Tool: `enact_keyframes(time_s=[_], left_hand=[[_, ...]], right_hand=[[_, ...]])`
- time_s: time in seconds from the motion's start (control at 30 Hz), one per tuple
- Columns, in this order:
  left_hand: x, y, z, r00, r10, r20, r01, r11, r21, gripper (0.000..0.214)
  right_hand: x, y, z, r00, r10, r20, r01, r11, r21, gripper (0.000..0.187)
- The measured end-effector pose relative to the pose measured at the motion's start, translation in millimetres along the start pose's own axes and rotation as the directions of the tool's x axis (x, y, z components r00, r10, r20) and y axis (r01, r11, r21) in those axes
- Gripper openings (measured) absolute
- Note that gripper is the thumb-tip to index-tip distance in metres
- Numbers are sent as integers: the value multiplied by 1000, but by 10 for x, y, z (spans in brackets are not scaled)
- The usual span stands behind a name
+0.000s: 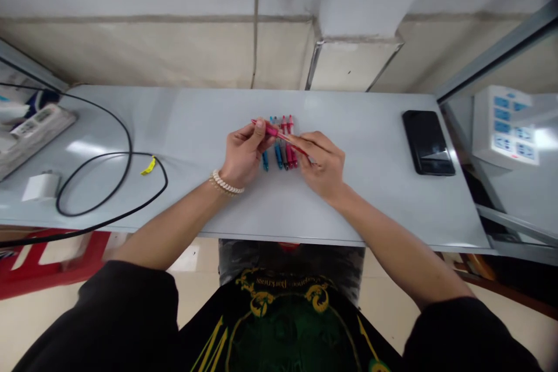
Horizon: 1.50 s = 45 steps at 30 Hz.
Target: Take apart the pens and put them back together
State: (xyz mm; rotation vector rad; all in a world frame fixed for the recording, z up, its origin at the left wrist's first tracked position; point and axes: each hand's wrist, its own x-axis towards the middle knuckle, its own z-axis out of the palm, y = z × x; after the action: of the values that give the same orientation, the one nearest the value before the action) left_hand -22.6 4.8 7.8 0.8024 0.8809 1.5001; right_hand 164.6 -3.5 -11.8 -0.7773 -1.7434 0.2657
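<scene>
My left hand (246, 151) and my right hand (320, 164) both hold a red pen (276, 132) above the tabletop, the pen lying slantwise between them. The left fingers pinch it near its upper end, and the right fingertips grip it toward the tip. Just beneath the hands, several pens with blue, red and grey barrels (288, 154) lie side by side on the pale grey table (370, 197). My hands hide parts of that row. A beaded bracelet (225, 182) circles my left wrist.
A black smartphone (428, 143) lies at the table's right. At the left are a power strip (32, 139), a white charger (40, 187) and a looping black cable (108, 186) with a yellow tag (148, 166). A white panel with blue labels (505, 125) stands beyond the right edge.
</scene>
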Motion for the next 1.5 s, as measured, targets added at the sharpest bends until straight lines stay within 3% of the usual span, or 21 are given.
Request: enact_keyframes(time_s=[0.07,0.17,0.37,0.43,0.53,0.63,0.7,0.83,0.97,1.1,1.23,1.3,1.4,1.5], left_hand=[[15,25,9,1000,8,-11,-8,1000,-15,35],[21,57,30,1000,25,-15,-25,999,-42,32],[36,51,22,999,33,-30,-34,999,-26,29],[47,52,10,998,37,-45,-37,999,-18,28],[58,57,3,998,31,-61,-32,999,-13,26],[60,59,6,998,20,-66,-20,1000,-3,29],[60,61,9,997,22,-72,-22,1000,10,30],[60,70,15,996,39,-84,-38,999,12,29],[60,84,19,995,40,-94,-36,998,45,30],[56,98,19,994,49,-95,-43,997,67,30],[57,107,23,994,47,-102,-40,997,66,29],[62,107,24,994,44,-103,-38,998,59,28],[69,106,23,993,52,-104,-47,998,50,28],[72,111,19,993,50,-110,-43,997,58,28]], right_hand=[[16,-51,-21,985,159,73,-166,981,103,28],[26,-89,-63,918,356,175,-390,888,243,32],[42,-51,-69,971,241,5,-235,945,229,11],[40,-72,-55,948,315,35,-311,906,286,20],[35,-104,-49,870,470,149,-491,797,352,29],[47,-103,-66,907,410,92,-417,847,331,22],[59,-95,-82,926,372,68,-373,869,326,26],[71,-92,-99,852,480,209,-524,778,347,34],[85,-100,-110,909,404,105,-414,844,342,32],[93,-117,-123,848,482,219,-529,748,402,34],[91,-122,-118,920,382,92,-386,835,392,23],[90,-120,-116,915,386,119,-401,828,393,33],[91,-115,-122,863,466,196,-504,767,396,34],[99,-111,-135,904,403,142,-426,820,382,25]])
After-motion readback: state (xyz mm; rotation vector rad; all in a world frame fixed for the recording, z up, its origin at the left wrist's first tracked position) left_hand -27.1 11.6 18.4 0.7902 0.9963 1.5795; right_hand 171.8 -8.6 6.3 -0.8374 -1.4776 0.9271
